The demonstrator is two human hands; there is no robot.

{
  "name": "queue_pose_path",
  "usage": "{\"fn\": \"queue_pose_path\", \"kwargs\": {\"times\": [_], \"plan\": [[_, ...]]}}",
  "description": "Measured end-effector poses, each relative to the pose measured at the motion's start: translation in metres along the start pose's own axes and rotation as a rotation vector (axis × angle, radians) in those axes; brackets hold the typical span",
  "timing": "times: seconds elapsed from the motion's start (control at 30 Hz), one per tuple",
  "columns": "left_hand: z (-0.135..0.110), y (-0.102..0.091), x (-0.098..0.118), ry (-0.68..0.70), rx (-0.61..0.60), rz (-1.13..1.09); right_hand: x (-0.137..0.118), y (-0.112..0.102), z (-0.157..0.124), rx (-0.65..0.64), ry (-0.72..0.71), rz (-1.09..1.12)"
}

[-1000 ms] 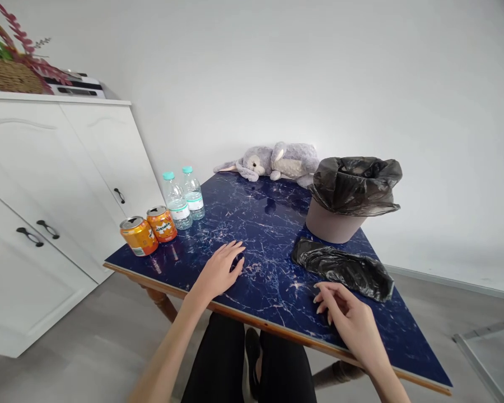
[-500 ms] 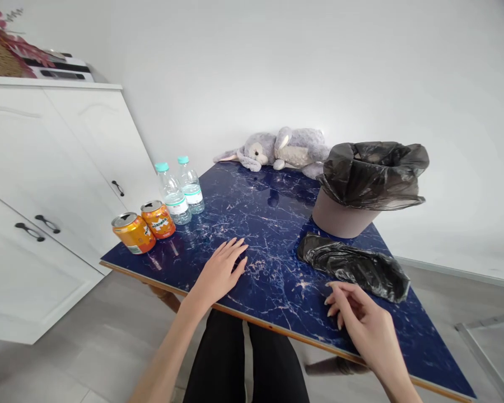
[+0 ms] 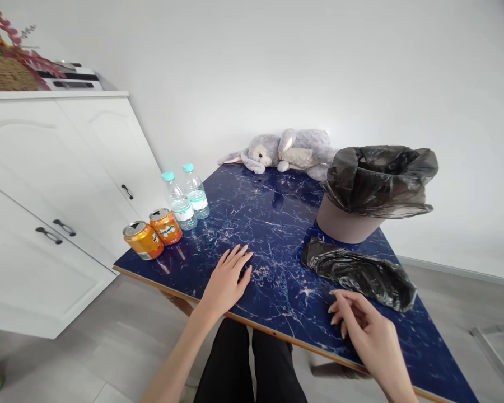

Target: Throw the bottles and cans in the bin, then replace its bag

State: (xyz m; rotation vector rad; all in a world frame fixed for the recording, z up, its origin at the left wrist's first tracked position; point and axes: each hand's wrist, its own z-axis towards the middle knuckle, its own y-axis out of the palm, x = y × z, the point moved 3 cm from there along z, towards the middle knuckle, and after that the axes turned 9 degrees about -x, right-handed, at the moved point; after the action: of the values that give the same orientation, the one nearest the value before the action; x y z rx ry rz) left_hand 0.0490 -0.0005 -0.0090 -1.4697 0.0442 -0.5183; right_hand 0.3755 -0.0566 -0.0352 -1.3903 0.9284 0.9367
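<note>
My left hand (image 3: pixel 228 279) lies flat on the blue marbled table (image 3: pixel 273 224), fingers stretched out, holding nothing. My right hand (image 3: pixel 364 329) rests near the table's front right, fingers loosely curled with nothing in them, just below a crumpled black plastic bag (image 3: pixel 358 273). Behind that bag stands a pinkish bin (image 3: pixel 344 224) lined with a black bag (image 3: pixel 380 180). Two orange drink cans (image 3: pixel 152 233) and two small water bottles (image 3: pixel 186 195) stand at the table's left edge.
A grey plush animal (image 3: pixel 288 151) lies at the table's far edge against the white wall. A white cabinet (image 3: pixel 46 196) with dark handles stands to the left, a wicker basket (image 3: pixel 6 70) with flowers on top. My dark-clad legs are under the table's front edge.
The view shifted slightly; my left hand's fingers have flattened out on the table. My right hand stays loosely curled near the black bag.
</note>
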Motion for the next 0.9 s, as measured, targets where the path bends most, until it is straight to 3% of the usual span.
{"fn": "queue_pose_path", "kwargs": {"times": [0.4,0.57,0.67,0.77,0.9], "plan": [[0.001,-0.001,-0.004,0.017,0.06,-0.01,-0.011,0.004,0.004,-0.011,-0.065,0.034],[0.002,-0.003,-0.008,0.021,0.061,-0.009,-0.007,0.01,-0.027,0.047,-0.198,0.023],[0.002,-0.003,-0.009,0.038,0.074,-0.008,0.005,0.012,-0.042,0.014,-0.258,-0.125],[0.0,-0.003,-0.01,0.053,0.098,-0.015,0.012,0.005,-0.016,0.01,-0.26,-0.171],[-0.001,0.0,-0.012,0.058,0.126,-0.032,-0.003,0.0,0.069,0.025,-0.253,-0.206]]}}
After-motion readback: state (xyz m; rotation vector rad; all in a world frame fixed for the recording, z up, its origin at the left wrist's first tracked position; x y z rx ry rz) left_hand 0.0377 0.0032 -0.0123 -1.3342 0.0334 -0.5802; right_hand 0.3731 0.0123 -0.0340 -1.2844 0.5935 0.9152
